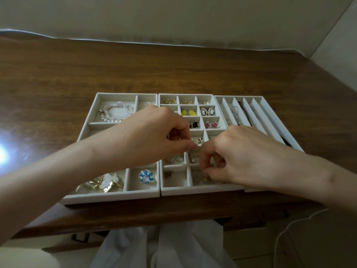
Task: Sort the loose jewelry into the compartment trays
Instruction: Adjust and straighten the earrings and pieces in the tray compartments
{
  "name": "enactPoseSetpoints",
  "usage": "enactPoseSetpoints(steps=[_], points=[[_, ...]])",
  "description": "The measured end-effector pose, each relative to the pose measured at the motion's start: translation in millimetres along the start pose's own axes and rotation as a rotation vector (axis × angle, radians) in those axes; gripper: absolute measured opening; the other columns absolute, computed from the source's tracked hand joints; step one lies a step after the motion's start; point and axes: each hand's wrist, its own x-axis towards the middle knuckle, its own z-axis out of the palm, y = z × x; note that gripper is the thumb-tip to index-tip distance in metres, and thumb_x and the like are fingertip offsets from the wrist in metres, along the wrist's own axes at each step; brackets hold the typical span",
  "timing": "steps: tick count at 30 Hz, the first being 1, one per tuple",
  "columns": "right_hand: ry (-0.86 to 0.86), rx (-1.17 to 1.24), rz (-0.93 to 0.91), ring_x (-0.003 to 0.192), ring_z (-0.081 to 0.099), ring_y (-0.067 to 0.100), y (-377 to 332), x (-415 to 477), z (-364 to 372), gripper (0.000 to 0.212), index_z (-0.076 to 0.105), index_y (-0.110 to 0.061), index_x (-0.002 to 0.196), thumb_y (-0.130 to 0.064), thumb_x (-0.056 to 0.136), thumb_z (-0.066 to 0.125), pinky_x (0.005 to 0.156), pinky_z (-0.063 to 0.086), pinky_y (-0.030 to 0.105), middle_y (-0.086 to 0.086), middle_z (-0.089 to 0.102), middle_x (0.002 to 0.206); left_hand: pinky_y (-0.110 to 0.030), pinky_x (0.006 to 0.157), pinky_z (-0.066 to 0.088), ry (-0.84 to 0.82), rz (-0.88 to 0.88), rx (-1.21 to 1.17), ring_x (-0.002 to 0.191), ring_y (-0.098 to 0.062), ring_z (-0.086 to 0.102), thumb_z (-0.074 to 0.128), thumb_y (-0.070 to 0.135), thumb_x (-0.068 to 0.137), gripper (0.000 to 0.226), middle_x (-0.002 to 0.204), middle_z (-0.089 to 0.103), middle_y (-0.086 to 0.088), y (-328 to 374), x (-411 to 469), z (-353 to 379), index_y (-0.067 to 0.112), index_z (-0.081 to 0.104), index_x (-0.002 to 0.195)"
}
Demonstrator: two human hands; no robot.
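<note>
Most of the sorting looks done to me: three white trays sit side by side on the wooden table (173,70), and I can't spot any jewelry lying on the wood outside them. The left tray (110,197), at 9 o'clock, holds a pearl bracelet (116,112) in its far cell and a blue flower piece (145,176) in a near one. The middle tray (201,190) has pairs in its small cells, among them yellow earrings (188,113) and pink stars (211,125). The right tray (278,124), at 3 o'clock, has a chain (236,115) in one long slot. Both hands hover over the middle tray. The left hand (150,136) has its fingers curled with the thumb tip pressed toward them. The right hand (245,157) has its fingers bunched and dipping into the cells at about 5 o'clock. I'd guess a last small piece is being placed, but whether either hand pinches anything I cannot tell. The hands cover several cells, and the pale pieces beneath them are too small to name.
</note>
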Motion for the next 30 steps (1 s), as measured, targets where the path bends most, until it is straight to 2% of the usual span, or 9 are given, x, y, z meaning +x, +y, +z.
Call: enactPoseSetpoints(steps=[5,9,12,13,14,16,22,26,30], points=[[0.003,0.035,0.003,0.057,0.046,-0.005,2,-1,1,0.011,0.068,-0.031,0.094,-0.036,0.087,0.062,0.048,0.03,0.012,-0.016,0.042,0.058,-0.012,0.058,0.044,-0.005,-0.002,-0.011,0.059,-0.001,0.056,0.06,0.041,0.08,0.017,0.057,0.06,0.01,-1,0,0,0.026,0.067,0.076],[0.04,0.138,0.007,0.069,0.045,-0.023,9,-2,-2,0.006,0.069,-0.033,0.089,-0.033,0.085,0.066,0.052,0.036,0.01,-0.016,0.047,0.054,-0.01,0.059,0.042,0.001,-0.011,-0.019,0.059,0.001,0.054,0.06,0.04,0.079,0.018,0.055,0.057,0.01,-4,-2,-2,0.025,0.068,0.075],[0.068,0.226,0.004,0.071,0.049,-0.018,12,-2,-3,0.002,0.07,-0.033,0.084,-0.033,0.082,0.069,0.051,0.035,0.014,-0.037,0.052,0.065,-0.009,0.057,0.042,-0.008,-0.014,-0.027,0.058,0.0,0.054,0.06,0.04,0.079,0.018,0.055,0.057,0.011,-8,-3,-3,0.024,0.069,0.077],[0.084,0.249,-0.008,0.069,0.051,-0.013,13,-1,-3,0.002,0.071,-0.032,0.083,-0.032,0.082,0.069,0.052,0.035,0.015,-0.034,0.054,0.065,-0.01,0.056,0.042,-0.008,-0.016,-0.026,0.057,0.0,0.054,0.06,0.04,0.079,0.018,0.055,0.058,0.011,-10,-4,-3,0.024,0.069,0.077],[0.102,0.268,-0.024,0.067,0.052,-0.009,13,-1,-2,0.003,0.071,-0.032,0.083,-0.031,0.081,0.07,0.052,0.036,0.016,-0.023,0.057,0.061,-0.01,0.056,0.041,-0.009,-0.017,-0.027,0.056,0.0,0.053,0.061,0.039,0.079,0.017,0.058,0.06,0.013,-11,-4,-3,0.024,0.069,0.076],[0.132,0.303,-0.063,0.063,0.053,-0.004,12,1,-1,0.004,0.072,-0.03,0.083,-0.028,0.081,0.071,0.052,0.036,0.017,-0.012,0.052,0.053,-0.01,0.056,0.041,-0.015,-0.01,-0.032,0.057,0.0,0.054,0.062,0.038,0.078,0.014,0.064,0.061,0.017,-15,-6,-4,0.026,0.069,0.076],[0.135,0.372,-0.25,0.056,0.052,0.008,4,12,11,0.009,0.072,-0.029,0.09,-0.024,0.083,0.07,0.053,0.039,0.017,-0.007,0.055,0.056,-0.016,0.053,0.042,-0.06,-0.019,-0.084,0.055,-0.005,0.052,0.058,0.041,0.073,0.017,0.067,0.061,0.017,-27,-11,-7,0.028,0.069,0.077],[0.159,0.23,-0.327,0.056,0.052,0.002,-5,22,20,0.011,0.071,-0.03,0.092,-0.027,0.082,0.069,0.058,0.032,0.01,-0.009,0.061,0.061,-0.013,0.045,0.041,-0.058,-0.064,-0.153,0.05,-0.004,0.05,0.059,0.039,0.073,0.013,0.064,0.063,0.01,-36,-13,-9,0.03,0.068,0.075],[0.158,0.158,-0.355,0.065,0.06,0.005,-9,28,22,0.008,0.07,-0.028,0.088,-0.029,0.081,0.066,0.061,0.048,0.026,-0.008,0.067,0.07,-0.011,0.044,0.038,-0.048,-0.095,-0.173,0.046,-0.003,0.048,0.061,0.036,0.077,0.01,0.059,0.061,0.006,-41,-15,-8,0.03,0.068,0.074]])
